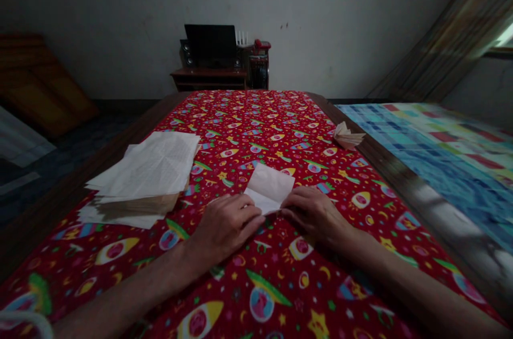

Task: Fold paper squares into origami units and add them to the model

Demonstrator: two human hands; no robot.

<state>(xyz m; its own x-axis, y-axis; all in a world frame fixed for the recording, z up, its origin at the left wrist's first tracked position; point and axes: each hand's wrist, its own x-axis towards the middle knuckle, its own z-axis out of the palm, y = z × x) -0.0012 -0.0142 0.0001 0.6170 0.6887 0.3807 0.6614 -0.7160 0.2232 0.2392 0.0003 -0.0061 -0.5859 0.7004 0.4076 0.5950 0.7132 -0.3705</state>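
Partly hidden: paper sheet (269, 188) beneath left hand (224, 226), right hand (315, 214).

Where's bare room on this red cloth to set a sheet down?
Bare cloth spreads across the far end, beyond the paper stack and the folded paper, up to the small folded piece at the right edge. Another patch lies right of your right hand. Crowded around the stack and at your left hand.

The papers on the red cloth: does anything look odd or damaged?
Yes: the top sheet of the paper pile is creased, and the sheets under it lie askew. A small folded paper sits apart, at the table's right edge.
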